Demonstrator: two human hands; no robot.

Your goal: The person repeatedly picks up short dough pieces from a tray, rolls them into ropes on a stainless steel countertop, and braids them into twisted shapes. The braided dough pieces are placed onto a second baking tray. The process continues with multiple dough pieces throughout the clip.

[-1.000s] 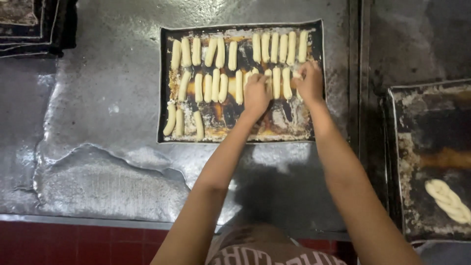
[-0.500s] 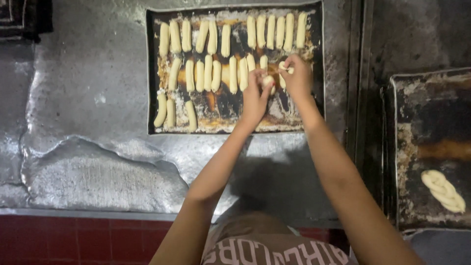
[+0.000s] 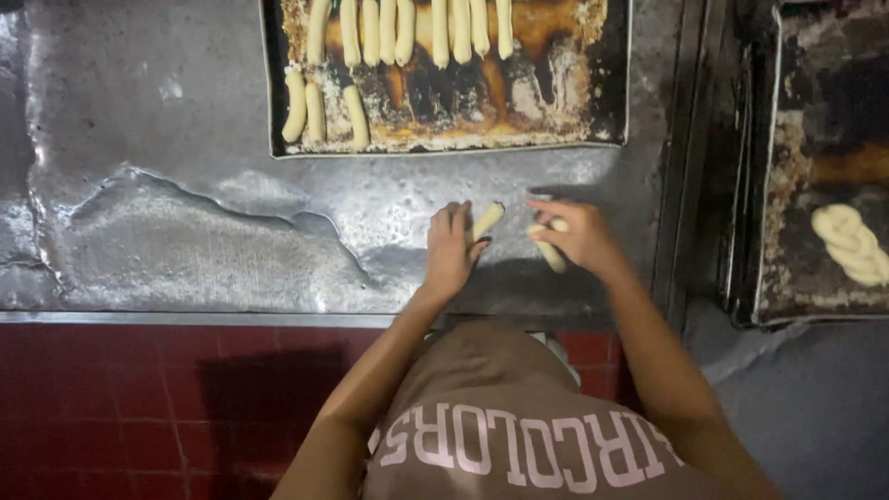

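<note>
Our hands have come back from the tray (image 3: 269, 83), a dark, crusted sheet with rows of pale smooth dough sticks (image 3: 398, 32), to the dented metal table (image 3: 185, 241); we judge shaping has resumed. The left hand (image 3: 451, 250) lies flat, fingers together, on one soft dough stick (image 3: 488, 219); the right hand (image 3: 579, 236) is closed on another dough piece (image 3: 548, 252). On a second tray (image 3: 787, 268) at right lies a braid (image 3: 850, 243).
</note>
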